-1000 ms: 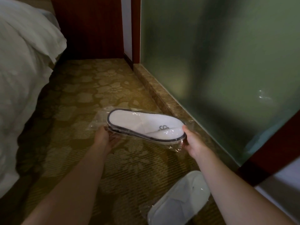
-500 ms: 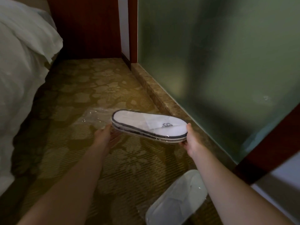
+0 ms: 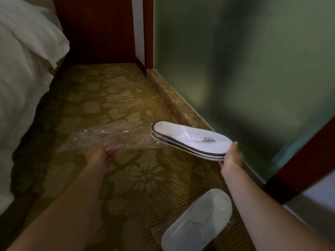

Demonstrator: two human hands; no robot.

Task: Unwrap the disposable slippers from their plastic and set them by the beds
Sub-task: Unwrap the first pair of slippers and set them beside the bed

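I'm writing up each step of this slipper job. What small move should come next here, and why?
Probably let the left hand drop the empty plastic wrapper, since the slipper pair in the right hand looks fully out of it and needs separating before going beside the bed.

Only marking showing: small dark embroidered logo sitting on toe strap of white slippers (image 3: 190, 138), right of centre, beside glass wall. Reading as looped monogram; letters too small and blurred to make out. No other text showing anywhere.
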